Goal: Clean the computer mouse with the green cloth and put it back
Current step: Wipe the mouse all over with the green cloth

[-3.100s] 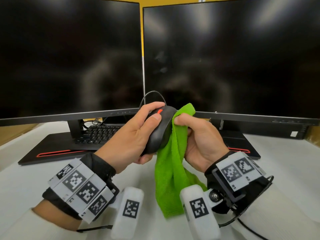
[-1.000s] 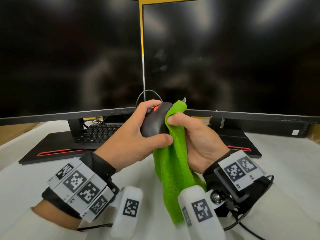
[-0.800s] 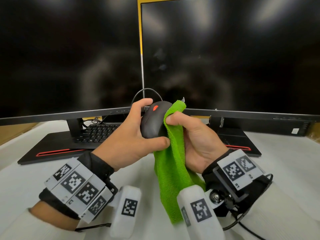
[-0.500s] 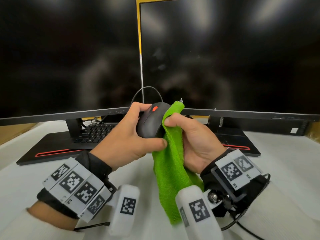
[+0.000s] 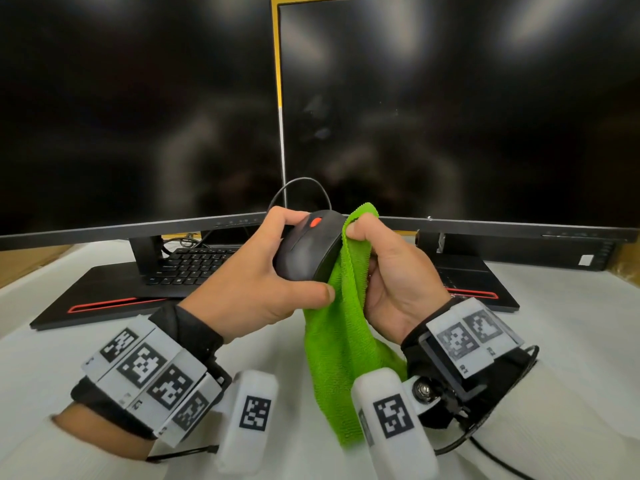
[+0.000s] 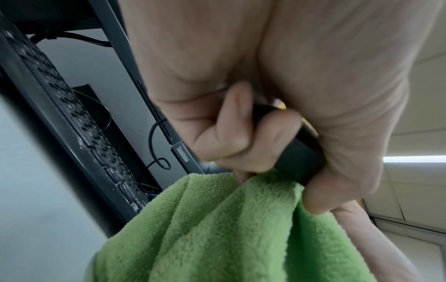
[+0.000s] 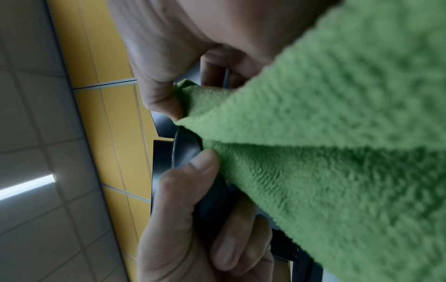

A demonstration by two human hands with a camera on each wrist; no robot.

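Head view: I am turning the mouse (image 5: 306, 249) in my left hand (image 5: 258, 285), so its top and the red wheel are now facing up toward me instead of lying edge-on as they did a moment ago. That is bringing a fresh side against the cloth (image 5: 341, 327), so I judge the wiping is still under way and the putting back is not yet started. The mouse is sitting at the centre of the frame, lifted off the desk (image 5: 554, 327), below the seam of the two monitors (image 5: 138, 109). My left fingers are curling round its body, thumb underneath. My right hand (image 5: 394, 271) is pinching the cloth's upper corner against the mouse's right edge, the rest hanging down.
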